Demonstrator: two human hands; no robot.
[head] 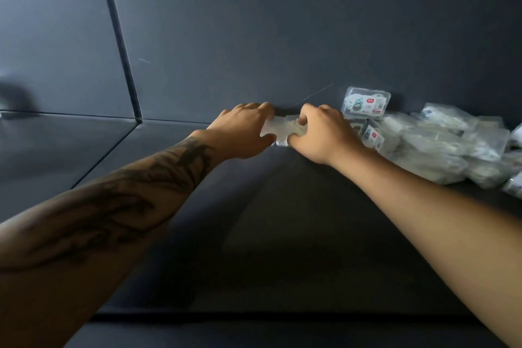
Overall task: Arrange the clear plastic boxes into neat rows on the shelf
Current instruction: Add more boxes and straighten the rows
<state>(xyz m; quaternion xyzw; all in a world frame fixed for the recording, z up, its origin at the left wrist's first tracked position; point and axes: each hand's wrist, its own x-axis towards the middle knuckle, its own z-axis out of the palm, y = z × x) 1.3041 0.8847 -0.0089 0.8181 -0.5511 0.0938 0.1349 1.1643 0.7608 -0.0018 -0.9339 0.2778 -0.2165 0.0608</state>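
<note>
Both my hands reach to the back of a dark blue shelf [282, 220]. Between them sits a clear plastic box [282, 128] close to the back wall. My left hand [243, 130] grips its left end, fingers on top and thumb at the front. My right hand [319, 133] grips its right end the same way. Most of the box is hidden by my fingers. Just right of my right hand another clear box with a red label [365, 102] stands tilted on top of others, and one more labelled box [372, 135] lies below it.
A loose heap of clear boxes and plastic bags [452, 147] fills the right side of the shelf. A vertical divider [121, 45] bounds the compartment on the left. The shelf's front edge [254, 316] runs below my forearms.
</note>
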